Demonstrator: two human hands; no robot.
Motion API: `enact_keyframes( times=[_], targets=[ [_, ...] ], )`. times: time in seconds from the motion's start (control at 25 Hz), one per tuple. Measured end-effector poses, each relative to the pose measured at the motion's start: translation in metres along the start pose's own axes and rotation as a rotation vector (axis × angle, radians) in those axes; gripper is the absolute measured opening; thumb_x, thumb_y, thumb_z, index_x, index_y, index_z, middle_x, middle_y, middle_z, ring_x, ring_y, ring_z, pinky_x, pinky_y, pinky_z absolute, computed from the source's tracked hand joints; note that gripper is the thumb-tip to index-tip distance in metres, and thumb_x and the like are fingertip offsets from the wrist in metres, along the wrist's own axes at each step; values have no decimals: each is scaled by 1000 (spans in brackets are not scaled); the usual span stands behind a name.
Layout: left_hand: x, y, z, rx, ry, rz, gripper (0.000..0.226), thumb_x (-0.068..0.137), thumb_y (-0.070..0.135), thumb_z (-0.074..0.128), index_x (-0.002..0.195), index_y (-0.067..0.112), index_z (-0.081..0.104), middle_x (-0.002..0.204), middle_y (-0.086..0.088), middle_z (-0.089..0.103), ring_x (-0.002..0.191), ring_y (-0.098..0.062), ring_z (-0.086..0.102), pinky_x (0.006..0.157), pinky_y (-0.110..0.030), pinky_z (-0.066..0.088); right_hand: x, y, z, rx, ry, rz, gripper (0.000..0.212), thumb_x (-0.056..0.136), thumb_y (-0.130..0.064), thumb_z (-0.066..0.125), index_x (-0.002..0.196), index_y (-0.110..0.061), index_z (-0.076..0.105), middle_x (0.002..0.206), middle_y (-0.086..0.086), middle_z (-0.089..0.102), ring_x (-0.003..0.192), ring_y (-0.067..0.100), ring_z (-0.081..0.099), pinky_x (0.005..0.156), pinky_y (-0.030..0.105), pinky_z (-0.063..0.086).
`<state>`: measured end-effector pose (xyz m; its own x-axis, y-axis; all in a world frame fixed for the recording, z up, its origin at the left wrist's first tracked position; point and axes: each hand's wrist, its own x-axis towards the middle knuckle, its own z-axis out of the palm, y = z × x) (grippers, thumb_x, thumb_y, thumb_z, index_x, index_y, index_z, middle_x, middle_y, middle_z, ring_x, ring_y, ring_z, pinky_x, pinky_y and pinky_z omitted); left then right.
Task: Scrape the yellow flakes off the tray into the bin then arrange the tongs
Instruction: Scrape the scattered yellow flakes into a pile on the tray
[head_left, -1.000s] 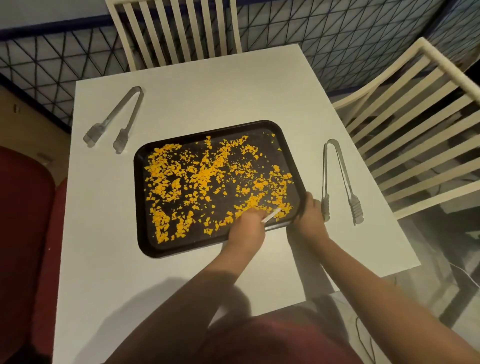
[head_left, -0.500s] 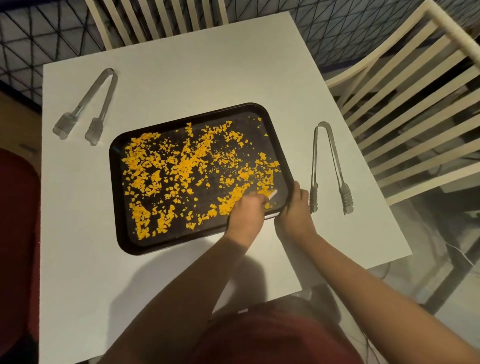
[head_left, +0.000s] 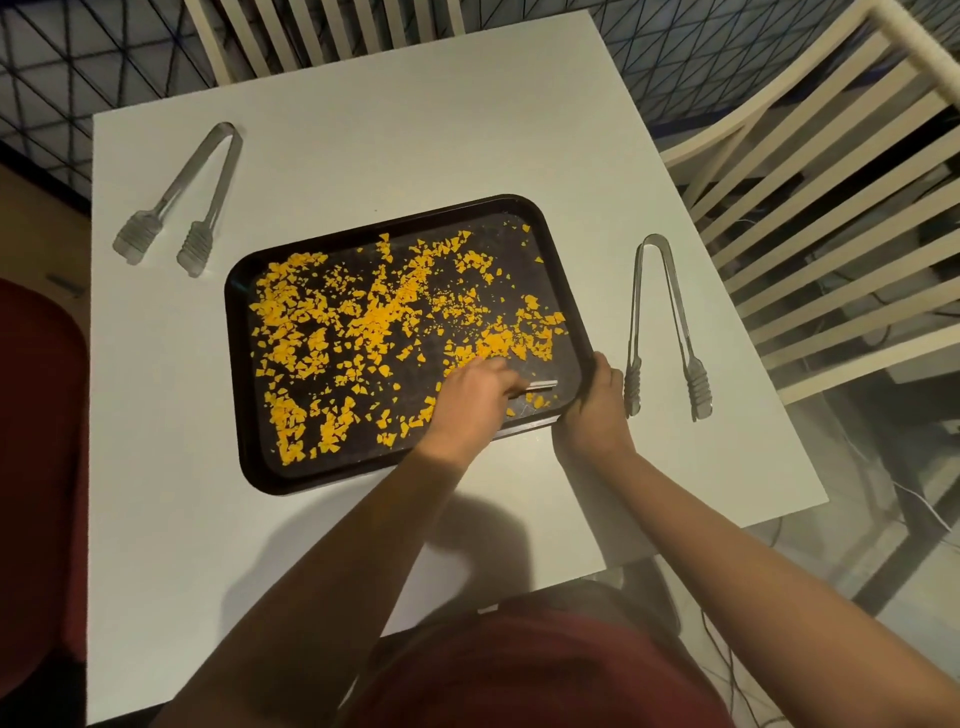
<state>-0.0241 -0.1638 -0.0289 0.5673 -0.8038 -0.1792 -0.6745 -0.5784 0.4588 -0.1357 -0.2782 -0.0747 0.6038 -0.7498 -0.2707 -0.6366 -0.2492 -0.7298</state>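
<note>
Left hand (head_left: 470, 402) grips a thin flat scraper (head_left: 540, 386), blade on the black tray (head_left: 249, 467) floor near its right corner. Right hand (head_left: 597, 402) clamps the tray's near-right rim. Yellow flakes (head_left: 363, 322) cover most of the tray. One pair of tongs (head_left: 665, 327) just right of the tray, another (head_left: 182, 197) far-left on the white table (head_left: 415, 119).

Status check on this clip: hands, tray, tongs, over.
Left hand grips scraper on tray; right hand holds tray's corner. Flakes mostly unscraped. Both tongs untouched. No bin in view.
</note>
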Motion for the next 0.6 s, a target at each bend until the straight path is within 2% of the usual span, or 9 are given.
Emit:
enact_keyframes(
  times=[0.08,0.16,0.28,0.44,0.6],
  targets=[
    [18,4,0,92,-19,16,28,92,11,51,113,23,65,100,-5,60,98,-25,51,77,-35,41,1,4,2,29,6,0,51,81,-21,47,131,-25,36,115,3,42,97,17,52,82,27,41],
    [32,2,-2,152,-63,22,32,93,10,49,119,25,61,104,-5,59,103,-25,50,80,-36,42,4,6,4,102,-18,8,47,85,-26,48,131,-26,38,117,3,45,102,17,55,89,35,47],
    [38,-3,-6,245,-203,190,34,92,11,49,121,27,60,107,-4,59,105,-25,49,86,-36,40,8,8,6,170,-47,7,45,85,-24,48,130,-26,40,120,3,49,107,19,55,93,43,47],
    [23,-26,-20,412,-264,428,43,90,8,50,129,27,53,114,1,57,106,-22,45,88,-33,34,5,8,3,141,-27,5,48,82,-18,41,129,-31,40,121,2,49,109,15,53,95,41,46],
    [1,-58,-39,499,-237,342,38,95,16,45,131,28,49,113,3,56,106,-20,46,90,-32,32,4,6,2,133,-13,1,53,82,-9,37,132,-25,39,125,3,47,113,17,51,99,40,43]
  ],
)
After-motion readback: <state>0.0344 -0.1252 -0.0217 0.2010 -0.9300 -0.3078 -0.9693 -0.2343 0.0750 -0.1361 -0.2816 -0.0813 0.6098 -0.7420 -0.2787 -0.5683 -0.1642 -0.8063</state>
